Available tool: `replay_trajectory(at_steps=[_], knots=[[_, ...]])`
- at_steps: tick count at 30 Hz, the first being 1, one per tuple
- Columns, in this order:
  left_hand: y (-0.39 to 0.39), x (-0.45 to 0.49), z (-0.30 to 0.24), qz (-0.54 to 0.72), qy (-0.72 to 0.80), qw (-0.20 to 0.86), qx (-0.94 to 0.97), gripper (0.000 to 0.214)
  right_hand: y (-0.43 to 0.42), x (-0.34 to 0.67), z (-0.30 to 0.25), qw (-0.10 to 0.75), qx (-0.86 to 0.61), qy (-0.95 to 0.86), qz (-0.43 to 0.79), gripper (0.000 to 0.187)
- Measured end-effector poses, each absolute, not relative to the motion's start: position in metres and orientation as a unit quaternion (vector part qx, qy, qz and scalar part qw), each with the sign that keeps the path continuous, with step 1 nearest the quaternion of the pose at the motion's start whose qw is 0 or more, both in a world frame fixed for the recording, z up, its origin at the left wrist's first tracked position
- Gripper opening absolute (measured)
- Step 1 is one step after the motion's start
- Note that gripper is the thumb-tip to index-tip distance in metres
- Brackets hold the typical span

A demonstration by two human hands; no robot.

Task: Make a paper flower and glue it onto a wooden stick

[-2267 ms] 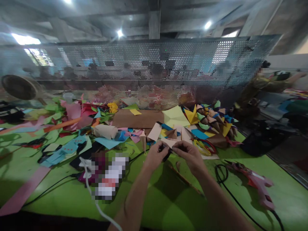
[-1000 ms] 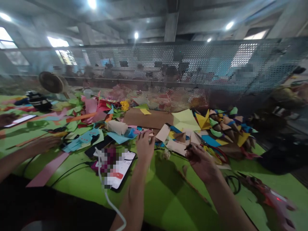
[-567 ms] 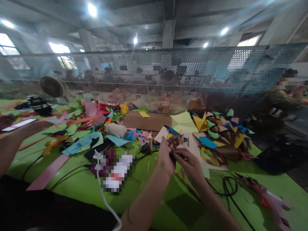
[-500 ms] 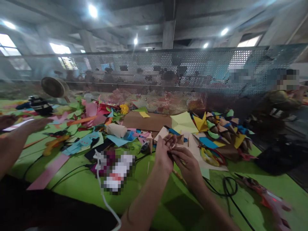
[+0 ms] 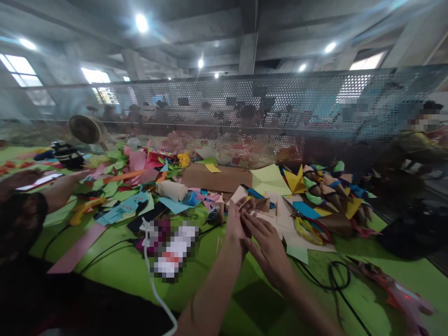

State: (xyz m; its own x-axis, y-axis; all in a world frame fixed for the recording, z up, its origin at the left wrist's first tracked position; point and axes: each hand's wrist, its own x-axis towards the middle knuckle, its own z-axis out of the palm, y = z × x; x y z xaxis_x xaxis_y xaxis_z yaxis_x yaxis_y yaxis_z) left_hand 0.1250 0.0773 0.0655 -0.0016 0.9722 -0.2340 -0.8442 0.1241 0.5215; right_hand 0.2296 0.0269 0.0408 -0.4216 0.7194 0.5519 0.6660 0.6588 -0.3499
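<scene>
My left hand (image 5: 236,221) is raised over the green table, palm up with its fingers loosely extended. Across its palm and fingers lies my right hand (image 5: 264,238), flat, with its fingers stretched out and touching the left. Whatever may be between the two palms is hidden. Just beyond my hands are beige fabric or felt pieces (image 5: 283,214), a small dark rounded object (image 5: 213,215) and a beige cut piece (image 5: 238,193). Scissors with yellow and red handles (image 5: 310,231) lie to the right of my right hand.
A pink glue gun (image 5: 395,289) with a black cord lies at right. A blurred phone (image 5: 177,252) and white cable (image 5: 152,280) are left of my arms. Colourful scraps (image 5: 136,163) and a perforated metal screen (image 5: 224,107) stand behind. Another person's arm (image 5: 59,191) reaches in at left.
My right hand has gone from a fingertip pinch at the left palm to lying flat across it. The stick seen below my hands is now out of sight. The person at left has leaned in.
</scene>
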Motion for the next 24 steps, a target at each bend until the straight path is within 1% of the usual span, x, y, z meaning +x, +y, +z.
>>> replay_trajectory(at_steps=[4, 6, 10, 13, 16, 19, 21, 24], knots=[[0.082, 0.108, 0.067, 0.683, 0.226, 0.682, 0.135, 0.048, 0.021, 0.225, 0.045, 0.333, -0.370, -0.864, 0.077, 0.058], [0.081, 0.108, 0.063, 0.673, 0.224, 0.692, 0.135, 0.049, 0.020, 0.223, 0.047, 0.327, -0.351, -0.873, 0.091, 0.061], [0.078, 0.114, 0.056, 0.634, 0.233, 0.728, 0.119, 0.056, 0.022, 0.224, 0.045, 0.304, -0.369, -0.875, 0.073, 0.064], [0.083, 0.105, 0.059, 0.654, 0.214, 0.715, 0.123, 0.058, 0.021, 0.222, 0.044, 0.285, -0.390, -0.874, 0.058, 0.067], [0.091, 0.092, 0.057, 0.678, 0.200, 0.698, 0.118, 0.060, 0.016, 0.219, 0.046, 0.283, -0.356, -0.887, 0.085, 0.067], [0.091, 0.093, 0.049, 0.668, 0.222, 0.701, 0.114, 0.063, 0.014, 0.218, 0.048, 0.279, -0.329, -0.895, 0.115, 0.070], [0.088, 0.099, 0.046, 0.645, 0.224, 0.720, 0.125, 0.062, 0.017, 0.220, 0.047, 0.277, -0.347, -0.888, 0.115, 0.070], [0.086, 0.101, 0.049, 0.656, 0.205, 0.716, 0.119, 0.060, 0.020, 0.223, 0.045, 0.277, -0.377, -0.878, 0.102, 0.069]])
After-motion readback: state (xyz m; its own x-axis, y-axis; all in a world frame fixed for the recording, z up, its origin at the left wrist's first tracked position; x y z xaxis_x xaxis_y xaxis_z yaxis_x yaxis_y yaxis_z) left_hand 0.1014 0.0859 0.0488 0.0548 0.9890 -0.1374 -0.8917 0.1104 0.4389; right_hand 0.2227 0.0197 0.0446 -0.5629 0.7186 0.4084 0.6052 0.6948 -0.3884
